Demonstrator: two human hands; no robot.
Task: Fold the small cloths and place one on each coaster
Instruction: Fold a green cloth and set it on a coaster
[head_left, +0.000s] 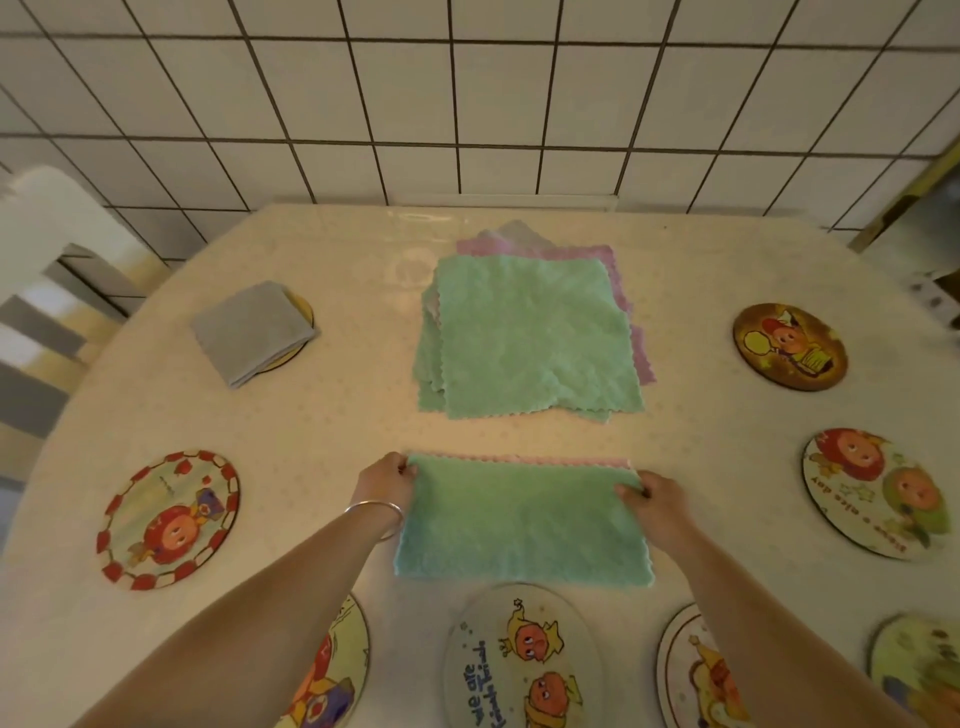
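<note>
A green cloth (522, 525) with a pink underside lies folded in half on the table in front of me. My left hand (385, 480) pinches its far left corner and my right hand (655, 496) pinches its far right corner. Beyond it lies a pile of unfolded green and pink cloths (535, 332). A folded grey cloth (254, 332) rests on a coaster (304, 312) at the far left. Round cartoon coasters ring the table: one at the left (169, 519), one at the far right (789, 345), one at the right (872, 493) and one near the front (524, 657).
More coasters sit along the near edge, at front left (337, 670), front right (696, 675) and the right corner (919, 665). The cream table (337, 431) backs onto a white tiled wall (467, 104). A white chair back (47, 218) stands at the left.
</note>
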